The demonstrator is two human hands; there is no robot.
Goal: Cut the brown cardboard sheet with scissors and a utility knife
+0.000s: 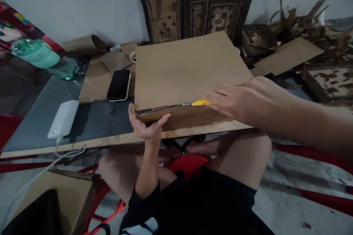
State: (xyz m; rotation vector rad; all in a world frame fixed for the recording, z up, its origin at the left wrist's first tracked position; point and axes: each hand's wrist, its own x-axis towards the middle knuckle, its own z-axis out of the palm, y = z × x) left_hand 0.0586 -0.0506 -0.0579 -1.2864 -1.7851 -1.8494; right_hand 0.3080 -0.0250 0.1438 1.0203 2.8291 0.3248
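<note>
A large brown cardboard sheet (184, 66) lies on the grey table (33, 117), its near edge hanging over the wooden front rim. My left hand (147, 126) is closed on the sheet's near-left corner from below, thumb on top. My right hand (237, 99) is closed on a yellow-handled utility knife (201, 102). The knife's long blade lies along the near edge of the cardboard and reaches toward my left thumb.
A black phone (119, 85) lies on cardboard scraps left of the sheet. A white power bank (64, 118) with a cable sits near the table's front left. A green water bottle (41, 58) lies at far left. Carved frames (162, 9) lean on the wall; cardboard offcuts (286, 57) pile up at right.
</note>
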